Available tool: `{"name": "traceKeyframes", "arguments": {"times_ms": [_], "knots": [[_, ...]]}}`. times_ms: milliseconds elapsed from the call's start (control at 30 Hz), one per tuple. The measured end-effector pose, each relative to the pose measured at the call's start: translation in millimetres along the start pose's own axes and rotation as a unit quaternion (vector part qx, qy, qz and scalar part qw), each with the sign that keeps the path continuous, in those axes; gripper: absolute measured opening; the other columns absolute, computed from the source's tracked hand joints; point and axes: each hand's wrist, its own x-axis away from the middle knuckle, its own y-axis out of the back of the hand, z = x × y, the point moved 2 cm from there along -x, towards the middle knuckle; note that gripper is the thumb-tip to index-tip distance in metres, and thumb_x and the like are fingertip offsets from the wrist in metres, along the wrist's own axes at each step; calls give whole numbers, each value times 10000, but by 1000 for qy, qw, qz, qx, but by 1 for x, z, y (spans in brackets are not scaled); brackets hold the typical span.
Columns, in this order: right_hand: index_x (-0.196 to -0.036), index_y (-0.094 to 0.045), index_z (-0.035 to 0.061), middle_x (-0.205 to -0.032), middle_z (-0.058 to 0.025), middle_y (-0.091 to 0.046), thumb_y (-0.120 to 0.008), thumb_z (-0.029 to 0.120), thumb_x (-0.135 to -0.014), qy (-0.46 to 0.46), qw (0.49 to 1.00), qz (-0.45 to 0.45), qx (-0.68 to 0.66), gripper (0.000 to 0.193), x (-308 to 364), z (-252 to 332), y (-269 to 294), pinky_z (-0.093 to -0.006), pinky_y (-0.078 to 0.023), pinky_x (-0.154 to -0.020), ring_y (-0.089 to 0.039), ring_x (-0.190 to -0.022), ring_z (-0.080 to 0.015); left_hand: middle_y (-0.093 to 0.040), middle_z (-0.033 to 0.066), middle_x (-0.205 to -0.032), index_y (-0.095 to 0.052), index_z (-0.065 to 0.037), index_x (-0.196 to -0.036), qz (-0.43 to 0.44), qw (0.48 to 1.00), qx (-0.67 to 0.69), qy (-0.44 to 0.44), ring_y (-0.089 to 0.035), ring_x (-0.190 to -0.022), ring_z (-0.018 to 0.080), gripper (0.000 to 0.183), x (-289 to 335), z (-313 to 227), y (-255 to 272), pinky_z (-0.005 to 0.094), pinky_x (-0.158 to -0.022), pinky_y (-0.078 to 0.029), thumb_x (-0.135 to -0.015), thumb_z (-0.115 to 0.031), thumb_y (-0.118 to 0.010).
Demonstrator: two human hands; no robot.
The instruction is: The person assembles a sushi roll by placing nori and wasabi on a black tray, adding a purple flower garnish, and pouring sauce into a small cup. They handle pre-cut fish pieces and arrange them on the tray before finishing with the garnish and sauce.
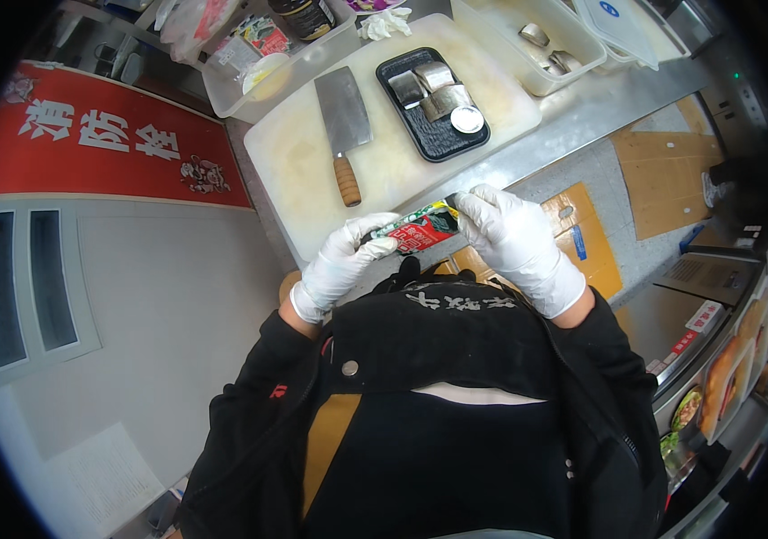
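In front of my chest I hold a small red, black and green printed packet (pixel 421 235) between both white-gloved hands. My left hand (pixel 337 268) is closed on its left end, and my right hand (pixel 517 241) pinches its upper right corner. Whether the packet is torn open cannot be made out. Just beyond lies a white cutting board (pixel 287 184). On it rests a cleaver (pixel 345 112), its wooden handle pointing toward me. To the right of the blade is a black tray (pixel 433 144) with several silvery-skinned fish pieces (pixel 436 79) and a small round white item (pixel 466 119).
A clear plastic bin (pixel 238 99) with packets and a dark jar (pixel 305 16) stands at the far left. At the far right, another bin (pixel 541 79) holds silvery pieces beside a lid (pixel 616 27). Flattened cardboard (pixel 671 171) covers floor to the right; a red sign (pixel 114 135) hangs left.
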Motion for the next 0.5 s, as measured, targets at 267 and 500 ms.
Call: {"name": "traceKeyframes", "arguments": {"times_ms": [267, 500], "knots": [[-1029, -670, -2, -791, -123, -678, -624, 76, -904, -265, 924, 78, -265, 155, -5, -4, -77, -306, -517, -674, -645, -703, -191, -680, 2, -938, -664, -34, -1036, -45, 997, 60, 21, -616, -883, 77, 136, -2, 44, 74, 253, -788, -502, -969, -152, -652], [-1101, -680, -52, -861, -14, -680, -629, 89, -954, -375, 866, 70, -323, 211, -30, -27, -111, -238, -480, -668, -534, -743, -50, -628, -20, -865, -639, -33, -977, -89, 995, -5, -32, -559, -819, 54, 147, -4, 39, 167, 231, -778, -453, -994, -174, -602]]}}
